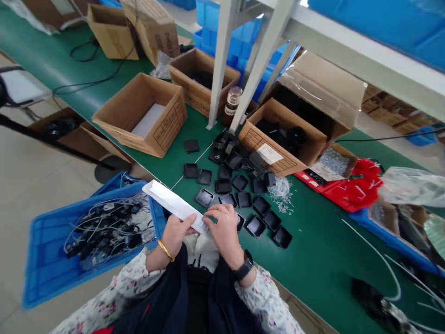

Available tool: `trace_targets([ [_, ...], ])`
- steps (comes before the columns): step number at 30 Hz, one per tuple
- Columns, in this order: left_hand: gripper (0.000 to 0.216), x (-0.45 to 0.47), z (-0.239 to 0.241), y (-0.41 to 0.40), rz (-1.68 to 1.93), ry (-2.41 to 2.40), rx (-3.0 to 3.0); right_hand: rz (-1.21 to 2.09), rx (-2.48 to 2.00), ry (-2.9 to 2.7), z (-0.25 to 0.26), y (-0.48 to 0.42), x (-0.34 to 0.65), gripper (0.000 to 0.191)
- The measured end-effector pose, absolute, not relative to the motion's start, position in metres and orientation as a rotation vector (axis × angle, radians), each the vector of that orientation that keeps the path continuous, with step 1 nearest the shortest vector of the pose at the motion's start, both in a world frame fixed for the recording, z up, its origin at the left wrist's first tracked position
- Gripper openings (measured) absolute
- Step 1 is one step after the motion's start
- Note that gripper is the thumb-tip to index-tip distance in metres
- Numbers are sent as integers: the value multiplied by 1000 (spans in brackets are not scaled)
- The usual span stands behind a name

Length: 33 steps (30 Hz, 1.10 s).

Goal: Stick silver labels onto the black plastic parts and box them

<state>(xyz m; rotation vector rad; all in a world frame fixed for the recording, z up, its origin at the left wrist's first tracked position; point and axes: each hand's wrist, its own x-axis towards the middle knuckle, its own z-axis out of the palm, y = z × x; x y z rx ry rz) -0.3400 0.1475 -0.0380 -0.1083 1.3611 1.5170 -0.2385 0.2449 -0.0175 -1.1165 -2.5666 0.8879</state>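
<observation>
My left hand (174, 235) grips a long white folded paper (170, 200) from its near side, thumb on top. My right hand (225, 231) is at the paper's right end, its fingers bent and pinching there; the fingertips partly hide what they touch. The paper is held above the table's front edge, tilted with its far end up to the left. Just beyond my hands, several small black plastic trays (223, 186) lie loose on the green table, most with the hollow side up.
A blue crate (36, 260) of black parts and cables stands at lower left. Cardboard boxes (163, 132) line the back, beside white metal legs (219, 60) and a jar (232, 104). White bits (281, 190) and a red bag (365, 185) lie to the right.
</observation>
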Motion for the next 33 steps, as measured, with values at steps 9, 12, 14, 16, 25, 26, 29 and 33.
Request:
trace_targets([
  [9, 24, -382, -64, 115, 1714, 1416, -462, 884, -666, -2600, -32, 257, -300, 9],
  [12, 21, -405, -69, 95, 1794, 1450, -600, 742, -713, -2750, -57, 311, -356, 10],
  [14, 23, -416, -71, 80, 1811, 1467, -682, 670, -643, -2888, -79, 345, -396, 11],
  [16, 28, -423, -72, 67, 1808, 1467, -739, 646, -530, -3002, -100, 367, -428, 13],
  [25, 45, -440, -71, 70, 1849, 1406, -798, 433, -347, -3229, -149, 364, -446, 16],
  [26, 45, -442, -72, 74, 1852, 1403, -786, 413, -355, -3225, -147, 363, -444, 18],
  [29, 45, -445, -75, 87, 1847, 1398, -749, 377, -431, -3164, -131, 353, -439, 30],
  [33, 40, -443, -82, 102, 1824, 1407, -672, 855, -463, -2958, -91, 318, -420, 19],
])
